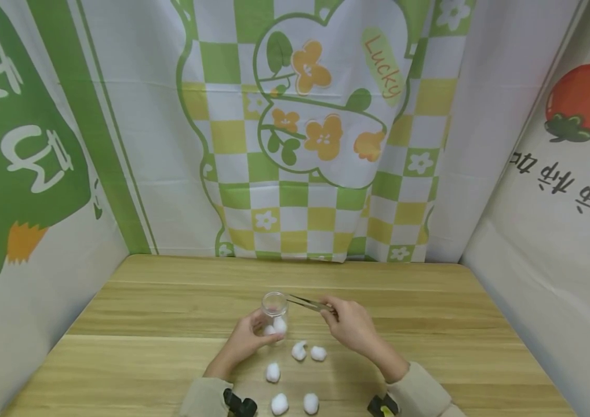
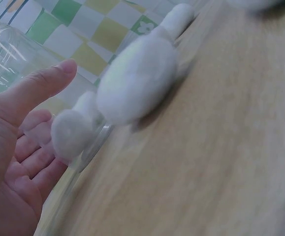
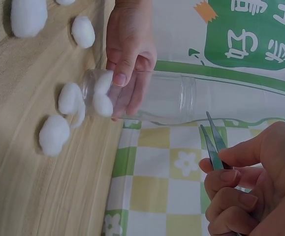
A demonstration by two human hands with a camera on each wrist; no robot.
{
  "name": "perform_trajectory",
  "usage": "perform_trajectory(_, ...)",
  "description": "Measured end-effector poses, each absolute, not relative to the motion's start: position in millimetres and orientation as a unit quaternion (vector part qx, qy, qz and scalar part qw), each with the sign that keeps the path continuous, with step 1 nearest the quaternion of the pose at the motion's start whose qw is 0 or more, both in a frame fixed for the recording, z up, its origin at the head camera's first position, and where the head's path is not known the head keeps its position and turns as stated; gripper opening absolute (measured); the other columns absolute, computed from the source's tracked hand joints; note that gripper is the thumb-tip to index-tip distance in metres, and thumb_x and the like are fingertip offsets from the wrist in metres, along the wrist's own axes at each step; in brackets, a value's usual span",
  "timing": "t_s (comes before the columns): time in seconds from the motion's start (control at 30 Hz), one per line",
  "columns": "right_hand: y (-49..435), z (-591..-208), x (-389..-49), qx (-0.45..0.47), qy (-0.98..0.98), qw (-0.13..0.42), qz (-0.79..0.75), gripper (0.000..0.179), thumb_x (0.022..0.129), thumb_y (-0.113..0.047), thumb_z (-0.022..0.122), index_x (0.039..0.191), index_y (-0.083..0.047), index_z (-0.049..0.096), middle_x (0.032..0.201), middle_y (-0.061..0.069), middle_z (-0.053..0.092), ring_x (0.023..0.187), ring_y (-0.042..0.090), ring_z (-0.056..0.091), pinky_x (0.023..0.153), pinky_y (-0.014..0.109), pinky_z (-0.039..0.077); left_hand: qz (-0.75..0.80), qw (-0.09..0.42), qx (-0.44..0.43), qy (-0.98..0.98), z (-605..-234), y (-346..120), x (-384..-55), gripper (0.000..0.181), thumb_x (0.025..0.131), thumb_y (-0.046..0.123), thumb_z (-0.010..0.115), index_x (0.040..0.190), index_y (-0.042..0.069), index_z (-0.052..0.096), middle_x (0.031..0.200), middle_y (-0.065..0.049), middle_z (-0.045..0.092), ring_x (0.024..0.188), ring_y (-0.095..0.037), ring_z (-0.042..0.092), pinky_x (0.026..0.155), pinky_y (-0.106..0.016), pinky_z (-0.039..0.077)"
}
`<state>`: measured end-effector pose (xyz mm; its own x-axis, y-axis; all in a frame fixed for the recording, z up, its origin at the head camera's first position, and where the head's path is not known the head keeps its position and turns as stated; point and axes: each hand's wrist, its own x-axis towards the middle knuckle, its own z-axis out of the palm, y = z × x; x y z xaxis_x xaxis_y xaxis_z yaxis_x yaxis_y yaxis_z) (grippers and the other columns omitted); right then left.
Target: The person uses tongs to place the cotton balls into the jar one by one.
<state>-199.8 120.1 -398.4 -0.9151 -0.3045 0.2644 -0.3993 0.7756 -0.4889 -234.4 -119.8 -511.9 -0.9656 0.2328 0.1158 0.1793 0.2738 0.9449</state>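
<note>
Just below centre in the frame, the left hand (image 1: 245, 337) curls its grip around an upright clear jar (image 1: 275, 313) with two cotton balls (image 1: 280, 325) at its bottom. Five loose cotton balls (image 1: 273, 373) lie on the counter (image 1: 159, 324) toward the lower edge. Rightward, tweezers (image 1: 322, 306), tips parted near the jar's mouth, sit pinched in the right hand's (image 1: 352, 325) grip.

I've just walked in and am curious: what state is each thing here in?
Jar: upright, no lid visible.
Cotton balls inside: at least two, low down.
Cotton balls outside: five, loose on the table; one curled.
Tweezers: tips parted, holding nothing.
Left grip: holds jar.
Right grip: holds tweezers.
Cloth: hanging, creased.
</note>
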Motion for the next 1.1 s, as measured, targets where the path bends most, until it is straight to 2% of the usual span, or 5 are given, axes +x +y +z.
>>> perform_trajectory(0.3,127,-400,-195,0.185,-0.942,0.085,0.266,0.009,0.092,-0.013,0.062,0.099,-0.01,0.067,0.054,-0.009,0.038,0.046,0.002,0.028,0.043,0.014,0.017,0.588,0.02,0.126,0.799,-512,-119,-234,0.058,0.076,0.016,0.081,0.127,0.001,0.057,0.126,-0.021,0.064,0.123,-0.041,0.057,0.11,-0.052,0.044)
perform_trajectory(0.6,133,-405,-193,0.189,-0.943,0.097,0.257,0.006,0.089,-0.014,0.065,0.094,-0.011,0.068,0.053,-0.008,0.043,0.047,0.0,0.029,0.043,0.015,0.017,0.589,0.025,0.126,0.798,-511,-119,-234,0.06,0.077,0.016,0.08,0.129,0.001,0.056,0.129,-0.022,0.062,0.125,-0.041,0.055,0.111,-0.053,0.043)
perform_trajectory(0.83,140,-410,-191,0.196,-0.943,0.08,0.259,0.01,0.09,-0.013,0.065,0.098,-0.009,0.068,0.055,-0.007,0.047,0.047,0.0,0.029,0.042,0.013,0.017,0.59,0.024,0.123,0.798,-509,-119,-234,0.059,0.076,0.015,0.081,0.128,0.002,0.056,0.127,-0.02,0.064,0.125,-0.04,0.057,0.111,-0.052,0.043)
perform_trajectory(1.1,149,-419,-187,0.21,-0.942,0.075,0.249,0.011,0.089,-0.013,0.066,0.099,-0.009,0.068,0.057,-0.006,0.05,0.049,-0.002,0.032,0.042,0.014,0.023,0.583,0.022,0.124,0.802,-511,-119,-235,0.059,0.076,0.017,0.081,0.128,0.001,0.057,0.127,-0.021,0.064,0.124,-0.041,0.057,0.11,-0.052,0.044)
